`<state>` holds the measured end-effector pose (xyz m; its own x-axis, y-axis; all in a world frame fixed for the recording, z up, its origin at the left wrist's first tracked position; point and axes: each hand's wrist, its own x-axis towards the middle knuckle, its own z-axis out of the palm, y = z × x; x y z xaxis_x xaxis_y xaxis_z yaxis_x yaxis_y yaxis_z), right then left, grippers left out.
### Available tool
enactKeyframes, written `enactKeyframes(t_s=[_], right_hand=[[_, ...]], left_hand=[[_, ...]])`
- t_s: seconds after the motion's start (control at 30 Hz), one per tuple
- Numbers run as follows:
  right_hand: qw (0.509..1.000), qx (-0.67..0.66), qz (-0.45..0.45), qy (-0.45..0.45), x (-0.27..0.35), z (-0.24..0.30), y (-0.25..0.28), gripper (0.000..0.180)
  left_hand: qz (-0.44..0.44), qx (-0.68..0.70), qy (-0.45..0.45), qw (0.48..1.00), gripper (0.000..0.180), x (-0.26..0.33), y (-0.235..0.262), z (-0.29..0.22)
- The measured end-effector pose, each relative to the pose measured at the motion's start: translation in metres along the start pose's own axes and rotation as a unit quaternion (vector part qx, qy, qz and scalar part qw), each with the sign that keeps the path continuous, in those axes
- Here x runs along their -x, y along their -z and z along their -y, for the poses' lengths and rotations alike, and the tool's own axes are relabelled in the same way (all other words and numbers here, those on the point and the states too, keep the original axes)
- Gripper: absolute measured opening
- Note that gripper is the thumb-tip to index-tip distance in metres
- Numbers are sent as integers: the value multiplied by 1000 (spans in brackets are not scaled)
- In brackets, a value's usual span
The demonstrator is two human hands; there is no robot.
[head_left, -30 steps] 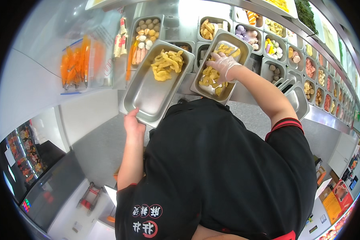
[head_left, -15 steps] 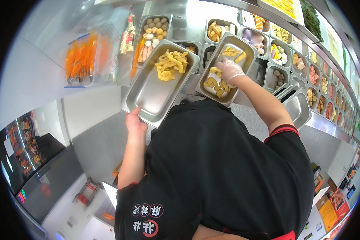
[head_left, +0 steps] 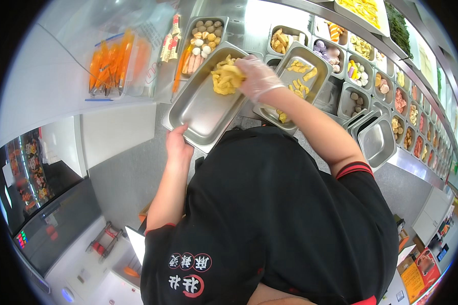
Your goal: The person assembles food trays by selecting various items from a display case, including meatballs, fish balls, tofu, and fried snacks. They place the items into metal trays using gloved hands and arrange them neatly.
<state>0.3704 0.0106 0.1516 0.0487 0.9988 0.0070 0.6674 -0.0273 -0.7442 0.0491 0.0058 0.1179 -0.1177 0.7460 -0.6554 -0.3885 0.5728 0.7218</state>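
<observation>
A deep steel tray (head_left: 201,119) tilts in front of me, its near edge gripped by my bare left hand (head_left: 178,144). Soft yellow food strips (head_left: 224,84) are heaped at its far end. Over that heap is my right hand (head_left: 262,76), in a clear plastic glove, its fingers closed on some of the yellow strips; motion blurs them a little. To the right is a second steel tray (head_left: 323,76) with loose yellow pieces (head_left: 299,87) lying on its bottom, partly hidden by my right forearm.
Behind the trays, a steel pan (head_left: 206,38) holds balls and pink sticks. Rows of food pans run off to the right, near stacked steel pans (head_left: 379,140). On the left are orange-handled utensils (head_left: 109,66) in a clear container and wrapped sticks (head_left: 171,43).
My right hand has moved left from the second tray to the first, carrying yellow pieces. The second tray now holds fewer pieces. My left hand keeps its grip on the first tray.
</observation>
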Motion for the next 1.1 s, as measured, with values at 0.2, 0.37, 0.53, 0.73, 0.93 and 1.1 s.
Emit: enactKeyframes(t_s=[0.2, 0.37, 0.53, 0.73, 0.93, 1.1], right_hand=[[995, -28, 92, -13, -14, 14, -35, 44], [981, -130, 132, -60, -24, 1, -28, 53], [989, -122, 82, -19, -26, 3, -22, 51], [993, -76, -60, -71, -24, -55, 56, 40], [921, 258, 196, -216, 43, -111, 70, 48], [900, 298, 249, -197, 80, -110, 17, 70]], left_hand=[[39, 3, -29, 999, 68, 7, -7, -2], [21, 22, -13, 999, 66, 11, -3, -2], [-2, 25, 2, 1000, 64, 4, 7, 4], [27, 30, 45, 998, 44, -6, 29, 2], [-37, 32, 56, 997, 39, 6, 36, -7], [-53, 44, 79, 994, 37, 6, 34, -11]])
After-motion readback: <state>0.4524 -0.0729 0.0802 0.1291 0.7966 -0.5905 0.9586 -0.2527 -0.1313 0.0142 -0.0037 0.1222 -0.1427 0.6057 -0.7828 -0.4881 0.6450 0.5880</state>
